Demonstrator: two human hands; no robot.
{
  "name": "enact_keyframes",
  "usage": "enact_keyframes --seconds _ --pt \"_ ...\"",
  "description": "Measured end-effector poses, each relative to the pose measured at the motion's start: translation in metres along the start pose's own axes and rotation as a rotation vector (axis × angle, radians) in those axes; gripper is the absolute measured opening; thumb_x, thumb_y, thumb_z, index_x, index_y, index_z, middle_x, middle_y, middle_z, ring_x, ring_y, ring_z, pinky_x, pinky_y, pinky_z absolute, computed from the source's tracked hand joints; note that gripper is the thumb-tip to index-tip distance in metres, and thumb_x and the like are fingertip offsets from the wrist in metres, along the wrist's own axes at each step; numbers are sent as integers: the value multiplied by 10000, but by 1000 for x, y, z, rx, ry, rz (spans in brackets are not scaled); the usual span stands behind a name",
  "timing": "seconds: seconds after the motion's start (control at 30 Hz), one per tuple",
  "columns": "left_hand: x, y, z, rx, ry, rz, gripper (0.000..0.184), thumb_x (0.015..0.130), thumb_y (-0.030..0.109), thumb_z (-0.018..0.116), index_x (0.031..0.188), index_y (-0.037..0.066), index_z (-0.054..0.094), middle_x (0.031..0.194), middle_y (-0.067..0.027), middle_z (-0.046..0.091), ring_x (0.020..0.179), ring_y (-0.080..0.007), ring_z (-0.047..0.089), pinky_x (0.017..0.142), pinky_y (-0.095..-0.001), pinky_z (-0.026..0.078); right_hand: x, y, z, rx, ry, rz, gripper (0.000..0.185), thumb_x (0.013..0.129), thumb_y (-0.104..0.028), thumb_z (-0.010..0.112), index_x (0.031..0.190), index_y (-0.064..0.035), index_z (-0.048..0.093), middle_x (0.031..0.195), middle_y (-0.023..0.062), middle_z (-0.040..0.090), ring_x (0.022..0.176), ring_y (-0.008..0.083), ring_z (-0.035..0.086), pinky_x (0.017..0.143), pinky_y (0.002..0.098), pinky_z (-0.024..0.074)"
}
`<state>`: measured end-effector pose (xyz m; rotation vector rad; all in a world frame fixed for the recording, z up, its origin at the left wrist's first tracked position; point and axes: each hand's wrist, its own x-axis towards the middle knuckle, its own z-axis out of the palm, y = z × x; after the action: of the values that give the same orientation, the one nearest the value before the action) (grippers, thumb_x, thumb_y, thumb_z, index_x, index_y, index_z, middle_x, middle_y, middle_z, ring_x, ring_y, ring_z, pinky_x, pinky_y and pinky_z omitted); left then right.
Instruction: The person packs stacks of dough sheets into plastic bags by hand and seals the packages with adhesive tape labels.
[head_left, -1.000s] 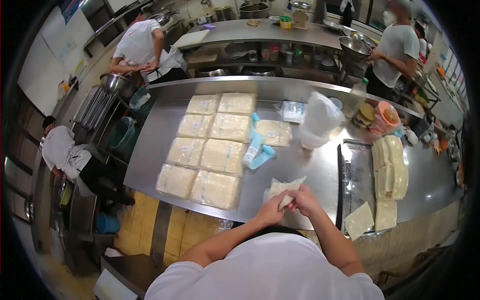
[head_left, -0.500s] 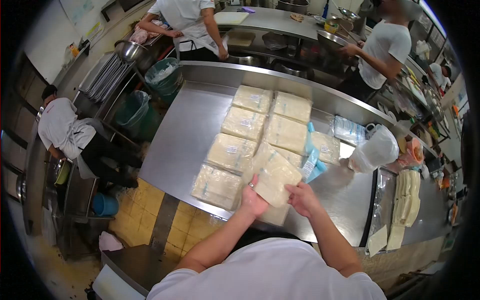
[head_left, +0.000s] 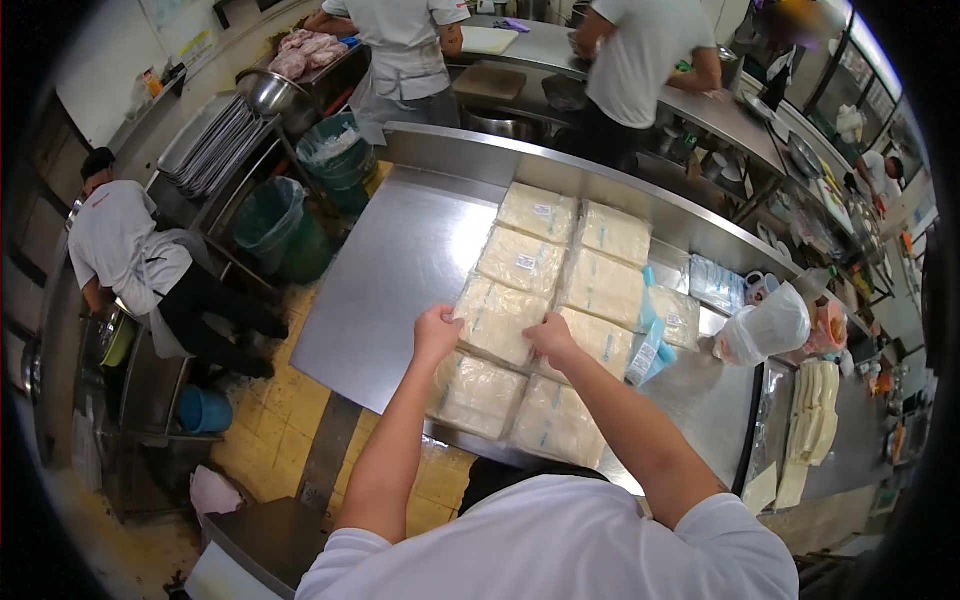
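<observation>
"The wrapped packet (head_left: pixel 492 312) is lying third from the far end of the left column on the steel desk (head_left: pixel 370 270), and I'm watching it by remote feed!"

"What are the hands doing?"

"They're working apart from each other: my left hand (head_left: pixel 436 332) is pinching the packet's left edge, and my right hand (head_left: pixel 551 342) is gripping its lower right corner."

"And what are you seeing around it?"

"Other packets (head_left: pixel 602 288) are filling out two columns. A blue strip (head_left: pixel 651 342) is lying just right of them, with a lone packet (head_left: pixel 678 318) resting alongside."

"Farther right?"

"A white plastic bag (head_left: pixel 765 326) is sitting near a tray (head_left: pixel 774 405), and pale sheets (head_left: pixel 814 408) are lying overlapped down its right side."
</observation>
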<state>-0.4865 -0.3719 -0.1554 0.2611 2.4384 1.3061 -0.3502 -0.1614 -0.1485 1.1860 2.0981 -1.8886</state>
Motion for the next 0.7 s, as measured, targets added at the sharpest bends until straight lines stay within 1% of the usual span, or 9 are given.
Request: enact_keyframes --seconds 0.13,0.23,0.33,0.37,0.43,0.47,0.57,0.67,0.7 --pt "-9 6 -4 24 32 -15 391 775 171 807 1119 17 702 939 -141 736 847 -266 714 781 -371 556 -12 -4 10 -141 206 -201 421 769 -101 735 1128 74 605 953 230 698 921 376 702 788 437 556" --pt "-6 0 -6 96 40 9 380 783 170 796 1120 22 697 951 -137 729 883 -291 702 821 -395 549 -22 -11 9 -416 283 -233 497 779 -76 714 1239 47 573 1133 236 668 1081 388 650 875 433 538" --pt "-14 15 -9 205 91 39 359 795 159 774 1122 34 691 1037 -142 700 985 -325 661 900 -423 519 -53 -21 14 -651 391 -544 516 808 -77 682 1300 11 555 1319 218 580 1210 377 564 971 442 492" --pt "-24 23 -9 241 110 41 351 799 152 766 1122 39 690 1077 -146 688 1027 -338 643 929 -432 505 -55 -18 12 -814 311 -590 500 815 -74 677 1295 8 561 1337 221 557 1216 382 551 991 445 479" --pt "-43 40 -4 344 147 313 342 801 143 749 1123 43 689 1159 -154 649 1107 -351 594 967 -444 476 -58 -12 8 -1134 142 -674 469 830 -69 668 1284 0 573 1374 225 511 1227 393 525 1029 451 453" --pt "-49 46 3 392 165 457 338 803 138 740 1123 46 688 1200 -158 630 1146 -358 569 985 -450 461 -59 -8 7 -1109 171 -714 460 835 -78 662 1280 -3 579 1359 218 527 1215 398 529 1034 460 447" --pt "-68 52 34 372 -17 701 304 795 122 725 1089 47 697 1275 -165 589 1195 -365 533 991 -457 451 -62 1 -2 -967 248 -811 423 844 -100 655 1254 -11 603 1301 198 579 1185 405 542 1037 474 441" --pt "-96 60 62 588 -108 700 266 804 121 715 1058 44 704 1208 -175 630 1145 -374 566 983 -477 454 -78 5 -30 -699 301 -807 373 835 -111 667 1191 -5 645 1222 194 632 1160 396 560 1005 458 465" --pt "-105 70 73 485 -161 714 257 805 118 714 1050 41 705 1184 -175 642 1124 -376 577 974 -477 460 -89 9 -43 -625 307 -777 360 825 -113 672 1166 0 659 1195 199 646 1148 392 570 986 448 478"
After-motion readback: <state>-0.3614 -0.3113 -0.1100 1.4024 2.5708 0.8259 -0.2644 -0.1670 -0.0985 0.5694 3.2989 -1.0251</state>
